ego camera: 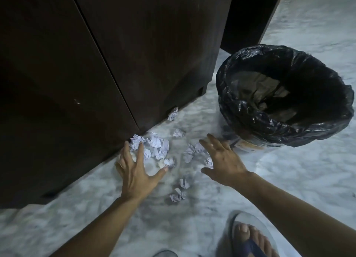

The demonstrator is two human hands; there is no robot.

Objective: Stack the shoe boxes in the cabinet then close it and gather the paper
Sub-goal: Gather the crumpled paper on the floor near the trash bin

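Several crumpled white paper balls (157,145) lie scattered on the marble floor in front of the dark wooden cabinet (96,64), whose doors are closed. My left hand (134,170) is spread flat with straight fingers over the left cluster of paper, close to the cabinet's base. My right hand (221,160) is spread open over another small clump of paper (192,151), near the bin. Two more balls (178,191) lie nearer to me, between my forearms. One ball (172,114) sits against the cabinet's foot. No shoe boxes are visible.
A round waste bin lined with a black plastic bag (250,110) stands on the floor to the right, mouth open. My foot in a blue sandal (248,237) is at the bottom right. Pale marble floor (289,179) stretches to the right.
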